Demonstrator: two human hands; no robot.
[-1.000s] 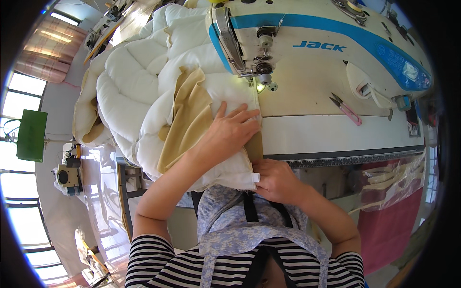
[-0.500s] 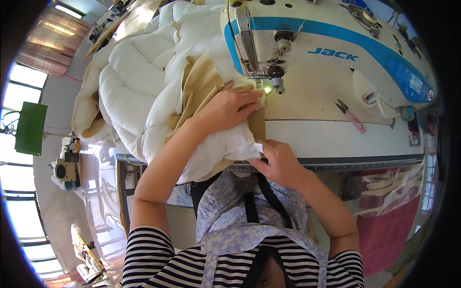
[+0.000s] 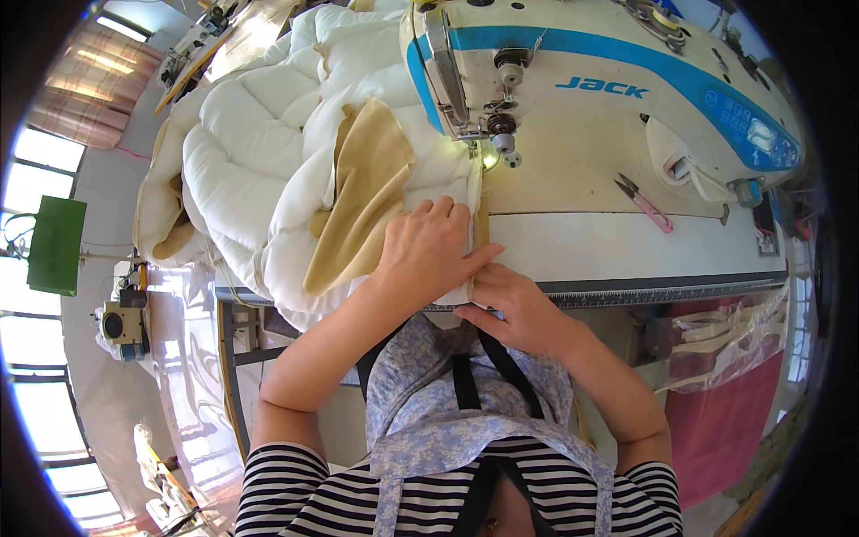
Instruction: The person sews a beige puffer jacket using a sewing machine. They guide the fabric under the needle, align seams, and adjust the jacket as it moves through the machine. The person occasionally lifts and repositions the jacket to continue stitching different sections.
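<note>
A bulky white quilted padded piece with tan fabric lies across the left of the sewing machine table. Its edge runs under the sewing machine's needle area, where a small light glows. On the padding near this edge rests my left hand, its fingers curled over the material and its thumb reaching toward my other hand. A loose tan flap lies just left of it. At the table's front edge, my right hand pinches the near end of the padded edge. Both hands partly hide the edge.
Pink-handled thread snips lie on the table right of the needle. A ruler strip follows the front edge. Clear plastic with pale pieces hangs at right over a red cloth. A green box-like object stands far left.
My left hand has moved from beside the needle toward me, close to my right hand. The padded edge now lies straighter below the needle. My right hand still pinches near the front edge.
</note>
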